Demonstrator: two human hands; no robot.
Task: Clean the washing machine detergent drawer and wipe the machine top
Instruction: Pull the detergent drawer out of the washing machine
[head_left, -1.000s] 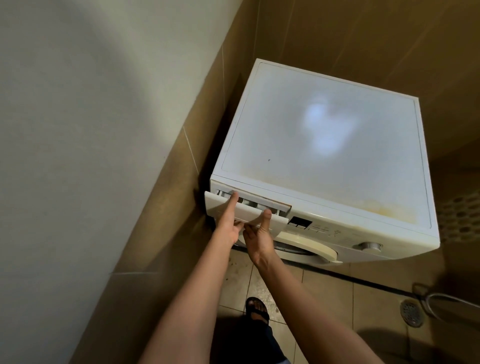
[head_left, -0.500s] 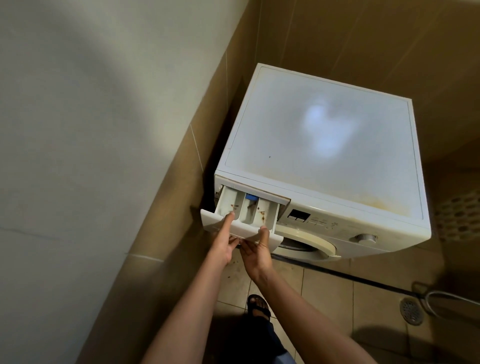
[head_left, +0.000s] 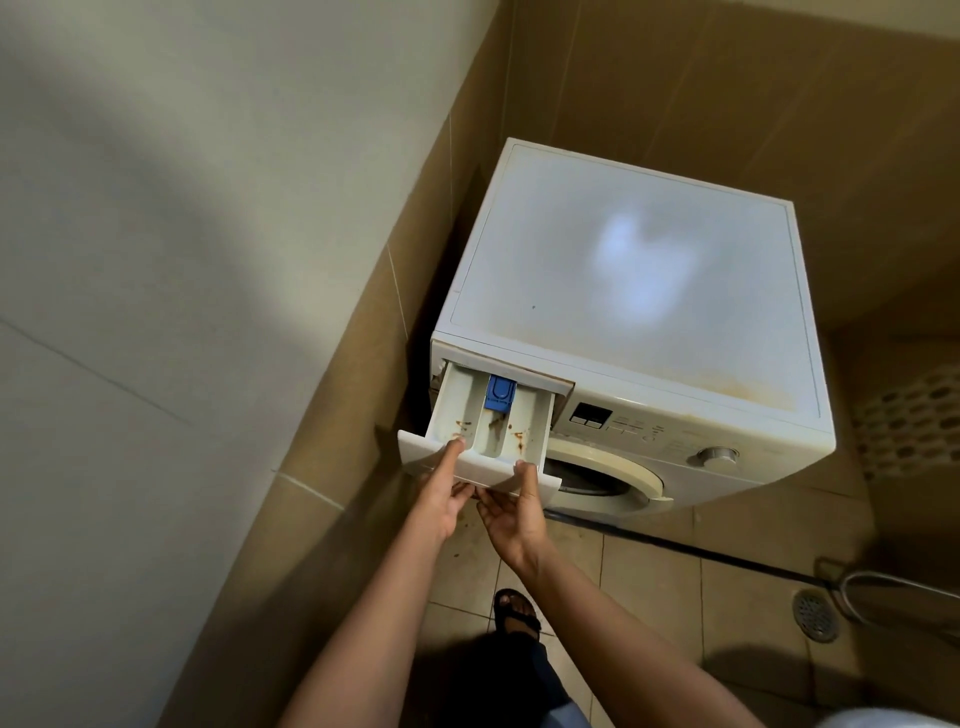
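A white front-loading washing machine (head_left: 675, 431) stands in a tiled corner. Its flat top (head_left: 623, 291) is dusty, with yellow-brown stains along the front right edge. The detergent drawer (head_left: 478, 415) is pulled well out at the front left. It shows three compartments, rust-coloured spots and a blue insert (head_left: 500, 395). My left hand (head_left: 441, 493) grips the drawer's front panel at its left, thumb on top and fingers underneath. My right hand (head_left: 511, 512) grips the panel at its right the same way.
A beige tiled wall (head_left: 332, 395) runs close along the machine's left side. On the tiled floor there is a round drain (head_left: 815, 616) and a grey hose (head_left: 893, 590) at the right. My sandalled foot (head_left: 514, 613) stands before the machine. A perforated basket (head_left: 914, 431) sits far right.
Both hands have pulled the drawer from nearly closed to well out. The compartments and the blue insert have come into sight.
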